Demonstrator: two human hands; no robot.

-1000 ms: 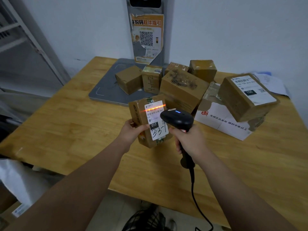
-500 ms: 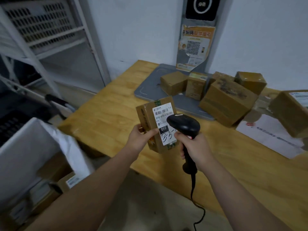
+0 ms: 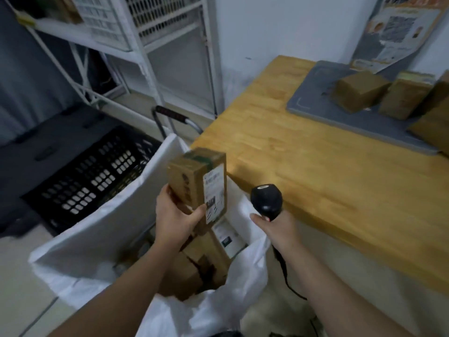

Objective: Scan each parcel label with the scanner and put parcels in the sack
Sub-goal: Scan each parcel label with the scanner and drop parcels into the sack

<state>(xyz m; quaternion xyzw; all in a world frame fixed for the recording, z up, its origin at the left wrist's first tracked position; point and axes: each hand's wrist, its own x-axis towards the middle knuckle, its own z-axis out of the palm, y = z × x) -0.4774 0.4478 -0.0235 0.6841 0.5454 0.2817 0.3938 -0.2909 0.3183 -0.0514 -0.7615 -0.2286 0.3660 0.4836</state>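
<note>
Head view, looking down past the near-left corner of the desk (image 3: 315,166). Grips a parcel (image 3: 194,178) in the left hand (image 3: 175,220), thumb and fingers curled round its lower end; upright, slightly tilted, white label (image 3: 215,190) facing right. Holds it over the open mouth of the white sack (image 3: 102,229), on the floor just off that corner, above other parcels (image 3: 199,266) lying inside, apparently not touching them. Grips the black scanner (image 3: 266,198) in the right hand (image 3: 279,229), fingers wrapped round the handle, head raised beside the desk edge and not aimed at the label; cable (image 3: 284,273) trailing down toward the near side. No scan beam visible.

Judged step: bagging, not scanning, with the parcel out over the sack and the scanner idle. Next move calls for lowering the left hand into the mouth, clear of the sack's right lip, and letting go low enough to settle the box on the pile rather than drop it on a corner. Then back right to the desk for another: more brown parcels (image 3: 359,93) waiting on the grey pad (image 3: 313,105) at the far right, so the task is probably well short of done. Worth keeping the cable out of the sack mouth.

Left of the sack, a black crate (image 3: 92,176); beyond it, a white rack (image 3: 145,57) by the wall.
</note>
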